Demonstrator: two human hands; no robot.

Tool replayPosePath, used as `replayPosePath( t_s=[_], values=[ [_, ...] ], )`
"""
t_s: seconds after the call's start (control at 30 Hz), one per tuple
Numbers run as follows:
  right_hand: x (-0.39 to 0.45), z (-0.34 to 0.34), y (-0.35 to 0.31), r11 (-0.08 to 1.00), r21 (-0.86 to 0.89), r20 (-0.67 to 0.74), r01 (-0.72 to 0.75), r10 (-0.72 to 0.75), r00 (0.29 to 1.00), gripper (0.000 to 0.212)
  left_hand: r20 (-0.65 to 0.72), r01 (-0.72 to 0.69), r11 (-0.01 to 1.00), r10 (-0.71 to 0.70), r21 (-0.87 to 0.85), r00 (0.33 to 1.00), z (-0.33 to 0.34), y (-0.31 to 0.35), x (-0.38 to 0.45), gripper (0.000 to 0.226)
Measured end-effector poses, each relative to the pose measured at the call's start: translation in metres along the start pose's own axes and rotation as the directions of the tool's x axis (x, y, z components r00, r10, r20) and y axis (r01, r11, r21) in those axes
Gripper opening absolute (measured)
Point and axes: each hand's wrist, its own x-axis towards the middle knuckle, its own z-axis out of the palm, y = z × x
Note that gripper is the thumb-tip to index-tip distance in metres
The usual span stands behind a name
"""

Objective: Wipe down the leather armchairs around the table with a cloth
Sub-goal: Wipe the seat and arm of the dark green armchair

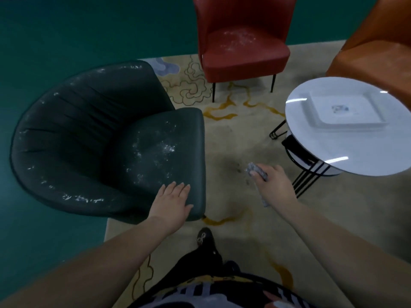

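A dark green leather armchair [93, 138] stands at the left, with white dusty marks on its seat and along its rim. My left hand [172, 202] lies flat with straight fingers on the front corner of its seat. My right hand [270, 182] hovers over the rug to the right of the chair and grips a crumpled grey cloth [255, 170]. A red armchair [242, 38] with white specks on its seat stands at the back. An orange armchair [378, 45] shows at the top right, partly cut off.
A round white table [355, 152] on black wire legs stands at the right, bearing a square white plate [320, 103]. A beige patterned rug [229, 134] lies under the furniture on a teal floor. My dark shoe [205, 237] is below the green chair.
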Motion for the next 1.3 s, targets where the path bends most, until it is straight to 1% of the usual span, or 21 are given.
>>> replayPosePath(
  t_s=[0.13, 0.3, 0.43, 0.53, 0.6, 0.67, 0.7, 0.77, 0.83, 0.9, 1.07, 1.23, 1.3],
  values=[
    [0.056, -0.004, -0.008, 1.0, -0.019, 0.032, 0.013, -0.012, 0.999, 0.035, 0.042, -0.029, 0.999, 0.028, 0.026, 0.999, -0.011, -0.022, 0.048, 0.066],
    [0.129, -0.018, -0.029, 0.995, -0.067, 0.049, 0.068, -0.065, 0.997, 0.035, 0.023, 0.006, 0.999, -0.006, 0.034, 1.0, -0.03, -0.053, 0.106, 0.067],
    [0.184, -0.016, -0.054, 0.989, -0.066, 0.061, 0.13, -0.126, 0.99, 0.033, 0.0, 0.065, 0.998, -0.065, 0.011, 0.998, -0.045, -0.073, 0.141, 0.067],
    [0.225, -0.003, -0.075, 0.975, -0.069, 0.134, 0.21, -0.199, 0.971, 0.033, -0.02, 0.133, 0.991, -0.134, -0.015, 0.991, -0.053, -0.086, 0.158, 0.068],
    [0.253, 0.008, -0.089, 0.964, -0.105, 0.186, 0.243, -0.221, 0.957, 0.035, -0.005, 0.191, 0.981, -0.191, -0.046, 0.982, -0.056, -0.093, 0.168, 0.068],
    [0.288, 0.022, -0.105, 0.954, -0.078, 0.241, 0.291, -0.265, 0.934, 0.035, 0.026, 0.255, 0.965, -0.254, -0.065, 0.967, -0.053, -0.099, 0.179, 0.069],
    [0.299, 0.026, -0.108, 0.951, -0.057, 0.244, 0.304, -0.282, 0.928, 0.034, 0.045, 0.263, 0.963, -0.261, -0.06, 0.964, -0.053, -0.1, 0.182, 0.069],
    [0.332, 0.037, -0.121, 0.929, -0.044, 0.28, 0.366, -0.34, 0.897, 0.031, 0.079, 0.326, 0.944, -0.321, -0.059, 0.944, -0.052, -0.104, 0.192, 0.069],
    [0.366, 0.043, -0.132, 0.904, -0.046, 0.344, 0.424, -0.384, 0.857, 0.032, 0.092, 0.412, 0.907, -0.404, -0.088, 0.91, -0.055, -0.103, 0.204, 0.068],
    [0.398, 0.045, -0.144, 0.863, -0.065, 0.409, 0.501, -0.435, 0.802, 0.033, 0.103, 0.508, 0.849, -0.498, -0.148, 0.861, -0.061, -0.098, 0.215, 0.068],
    [0.449, 0.049, -0.173, 0.749, -0.004, 0.541, 0.663, -0.556, 0.631, 0.034, 0.165, 0.705, 0.638, -0.694, -0.31, 0.701, -0.073, -0.073, 0.233, 0.067],
    [0.461, 0.082, -0.202, 0.632, 0.009, 0.627, 0.775, -0.607, 0.488, 0.036, 0.261, 0.81, 0.388, -0.808, -0.44, 0.529, -0.075, -0.052, 0.227, 0.066],
    [0.457, 0.099, -0.211, 0.592, 0.008, 0.653, 0.806, -0.614, 0.444, 0.037, 0.305, 0.826, 0.317, -0.819, -0.465, 0.486, -0.074, -0.049, 0.219, 0.066]
  ],
)
